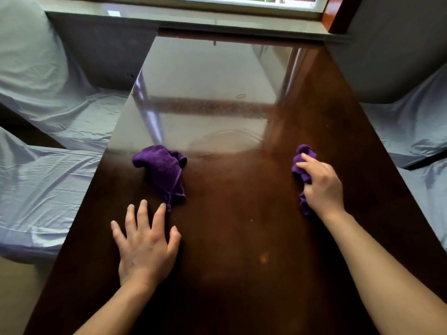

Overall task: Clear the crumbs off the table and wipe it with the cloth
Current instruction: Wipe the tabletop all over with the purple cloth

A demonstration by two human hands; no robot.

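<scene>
I am pressing my right hand (321, 184) onto a bunched purple terry cloth (303, 160) near the right edge of the glossy dark-brown wooden table (242, 274), its fingers (307, 158) curling round the wad and gripping it. My left hand (145, 247) is lying flat on the near left of the table with its fingers (158, 216) spread. The forefinger tip is sitting just beside the tail of a second crumpled purple terry cloth (162, 170); I cannot tell whether it is touching. To wipe well, I judge I should be opening the wad flatter for more contact and drawing overlapping strokes from the far end toward me, herding pale specks (251, 220) to one spot on the near edge. I am seeing no bin, dish or tray, so my cupped left hand would probably be catching the crumbs, sparing the pale blue-grey sheet-covered seats (60, 180) on either side.
</scene>
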